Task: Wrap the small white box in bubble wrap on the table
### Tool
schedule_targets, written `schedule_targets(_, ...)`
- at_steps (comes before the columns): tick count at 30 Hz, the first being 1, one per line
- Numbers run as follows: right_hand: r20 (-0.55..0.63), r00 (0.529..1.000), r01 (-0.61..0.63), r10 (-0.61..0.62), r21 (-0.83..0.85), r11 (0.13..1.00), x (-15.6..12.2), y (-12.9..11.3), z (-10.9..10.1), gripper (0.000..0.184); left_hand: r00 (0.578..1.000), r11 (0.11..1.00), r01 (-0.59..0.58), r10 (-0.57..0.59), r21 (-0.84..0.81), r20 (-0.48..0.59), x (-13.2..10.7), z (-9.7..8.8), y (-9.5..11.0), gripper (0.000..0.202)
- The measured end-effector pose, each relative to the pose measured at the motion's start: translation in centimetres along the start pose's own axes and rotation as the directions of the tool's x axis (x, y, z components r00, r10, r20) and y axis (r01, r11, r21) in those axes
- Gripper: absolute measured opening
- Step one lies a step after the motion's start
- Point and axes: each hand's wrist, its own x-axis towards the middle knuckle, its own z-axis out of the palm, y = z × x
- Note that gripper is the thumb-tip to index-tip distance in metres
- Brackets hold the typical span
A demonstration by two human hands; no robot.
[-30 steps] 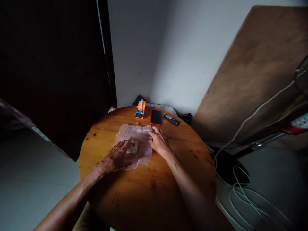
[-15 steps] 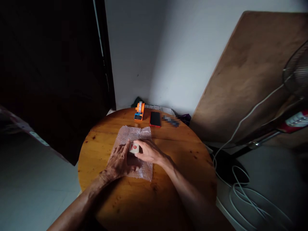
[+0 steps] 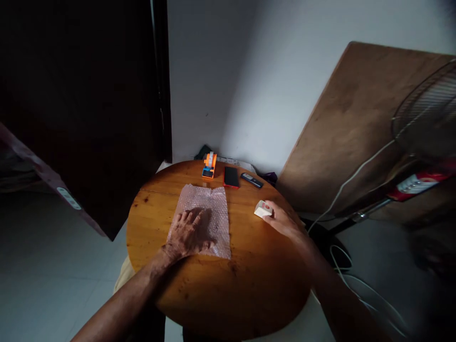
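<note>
My left hand (image 3: pixel 187 233) lies flat with its fingers spread on a sheet of bubble wrap (image 3: pixel 218 213). On the right part of the table, my right hand (image 3: pixel 281 218) grips a small white box (image 3: pixel 262 209) with red print between thumb and fingers. The box is slightly tilted, low over the wood or touching it; I cannot tell which. The wrap lies flat on the round wooden table (image 3: pixel 245 285), its lower left part hidden under my left hand.
Toward the back stand an orange tape dispenser (image 3: pixel 209 165), a phone-like black slab with a red edge (image 3: pixel 231 177) and a dark handheld device (image 3: pixel 252 180). A fan (image 3: pixel 427 109) and its white cable (image 3: pixel 351 178) are at right, before a leaning brown board (image 3: pixel 342 118).
The white box has moved right in my right hand, off the bubble wrap to the right side of the table. My left hand has stayed on the wrap. The view has shifted slightly.
</note>
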Motion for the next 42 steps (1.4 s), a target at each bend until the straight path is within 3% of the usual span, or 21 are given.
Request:
schedule_targets(3, -0.086, 0.996, 0.005, -0.013, -0.085, 0.996, -0.9, -0.7, 0.0, 0.057, 1.0, 1.0, -0.01, 0.01, 0.014, -0.01, 0.0, -0.1, 0.0, 0.096)
schedule_targets(5, -0.156, 0.978, 0.137, -0.141, -0.037, 0.99, -1.4, -3.0, 0.4, 0.051, 1.0, 1.0, -0.012, 0.012, 0.017, -0.007, 0.0, 0.0, 0.0, 0.096)
schedule_targets(9, -0.055, 0.873, 0.488, -0.485, 0.135, 0.862, -2.2, -9.6, 3.3, 0.034, 1.0, 1.0, 0.003, -0.003, 0.025, -0.001, 0.0, 0.3, 0.1, 0.094)
schedule_targets(12, 0.067, 0.791, 0.586, -0.608, 0.201, 0.785, -2.7, -13.1, 6.9, 0.043, 0.999, 0.998, 0.034, -0.035, 0.044, 0.02, -0.1, 0.1, 0.5, 0.09)
schedule_targets(16, 0.154, 0.837, 0.51, -0.525, 0.126, 0.851, -2.6, -13.6, 10.5, 0.048, 0.989, 0.995, 0.072, -0.08, 0.07, 0.124, 0.2, -1.8, 0.8, 0.079)
schedule_targets(20, 0.18, 0.841, 0.503, -0.51, 0.083, 0.86, -2.9, -12.6, 11.1, 0.045, 0.982, 0.99, 0.108, -0.121, 0.095, 0.145, 2.4, -3.5, -0.1, 0.055)
schedule_targets(26, 0.264, 0.869, 0.434, -0.419, 0.001, 0.901, -3.5, -12.9, 10.4, 0.05, 0.965, 0.996, 0.082, -0.089, 0.04, 0.248, 5.7, -1.6, -2.0, 0.061)
schedule_targets(31, 0.31, 0.902, 0.333, -0.3, -0.061, 0.941, -3.1, -12.4, 9.7, 0.061, 0.973, 0.998, 0.035, -0.024, -0.044, 0.228, 5.3, -0.7, -3.6, 0.077)
schedule_targets(42, 0.202, 0.933, 0.336, -0.298, -0.191, 0.922, -2.3, -12.0, 8.5, 0.039, 0.985, 0.999, 0.025, -0.02, -0.026, 0.171, 4.7, 0.1, -5.1, 0.089)
